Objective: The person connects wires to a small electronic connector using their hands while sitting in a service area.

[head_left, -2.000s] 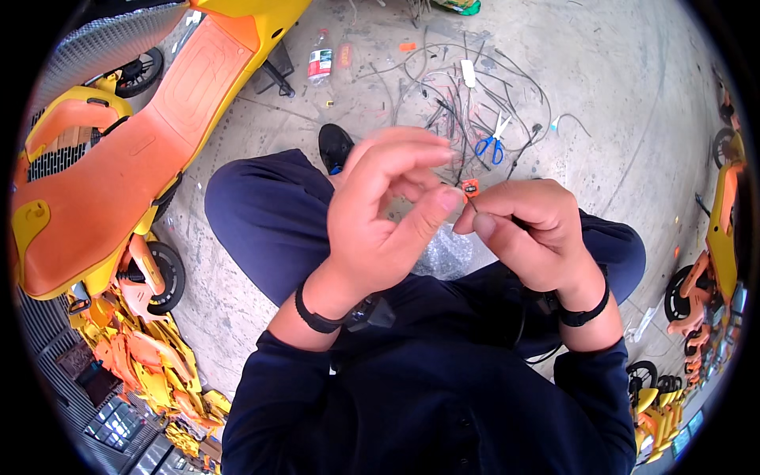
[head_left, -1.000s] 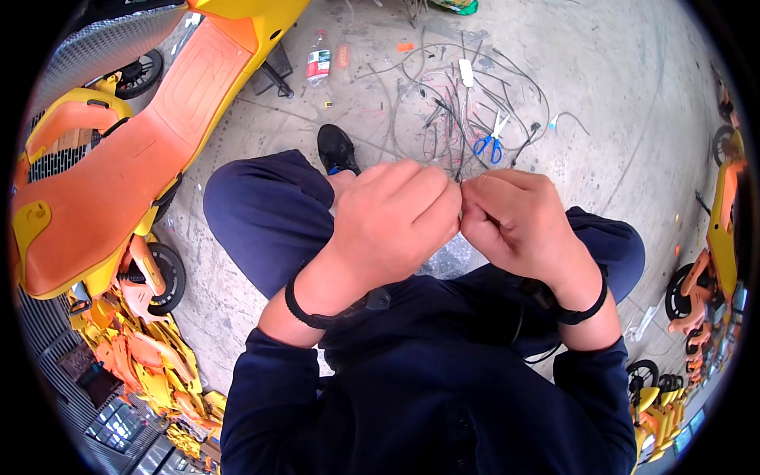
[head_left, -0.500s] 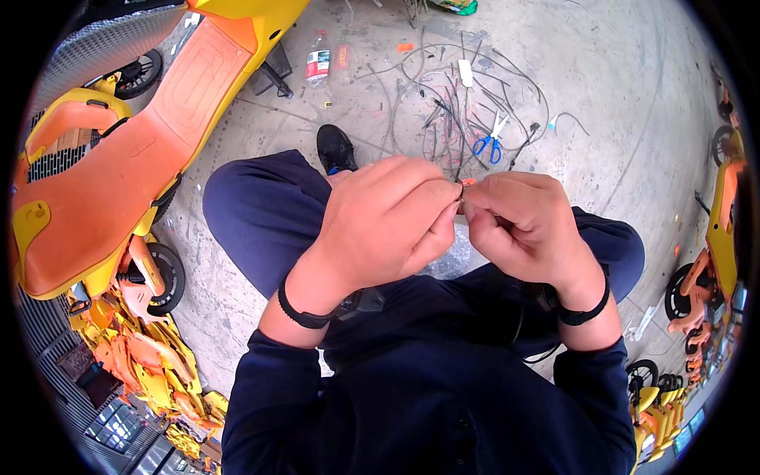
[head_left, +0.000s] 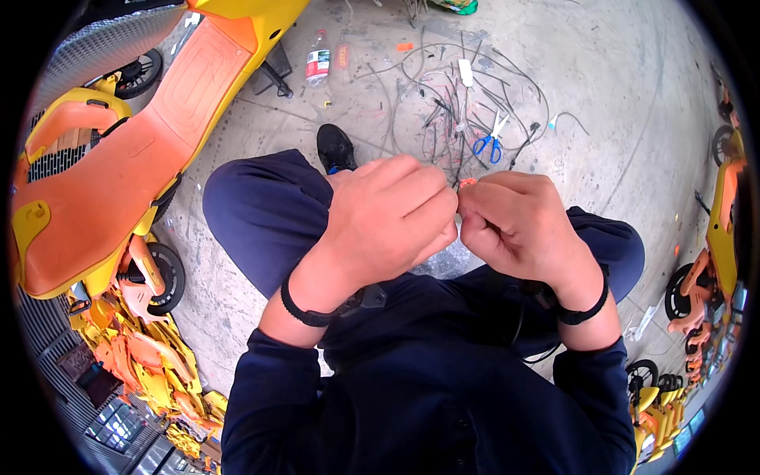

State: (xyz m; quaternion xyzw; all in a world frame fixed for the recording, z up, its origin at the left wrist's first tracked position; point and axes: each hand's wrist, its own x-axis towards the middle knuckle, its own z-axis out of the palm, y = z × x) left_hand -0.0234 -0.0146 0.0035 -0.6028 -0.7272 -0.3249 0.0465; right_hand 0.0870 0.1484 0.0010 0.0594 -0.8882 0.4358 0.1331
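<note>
Orange is the colour of the tiny piece [head_left: 467, 183] that both hands pinch together, right in the middle of the view. It is so small that only a bit of it peeks out above the fingertips, and its exact kind cannot be told.

The left hand [head_left: 388, 222] is curled shut, with its fingers folded over and its fingertips pressed on the tiny piece from the left. The right hand [head_left: 518, 226] is curled shut too, and its thumb and first finger grip the same piece from the right. The 2 hands touch each other at the fingertips. Each wrist wears a black band.

The person sits low with knees apart, in dark blue trousers [head_left: 261, 214] and a dark blue top. A black shoe [head_left: 336, 147] shows just past the left knee.

On the grey concrete floor [head_left: 617, 87], beyond the hands, lies a loose tangle of thin wires [head_left: 467, 99]. A pair of scissors with blue handles [head_left: 488, 142] lies in that tangle, near the hands but not touching them. A clear plastic bottle [head_left: 317, 66] with a red label lies farther away on the floor.

To the left stands a big orange and yellow ride-on toy car [head_left: 134, 158] with black wheels. More orange and yellow toy parts are piled at the lower left and along the right edge.
</note>
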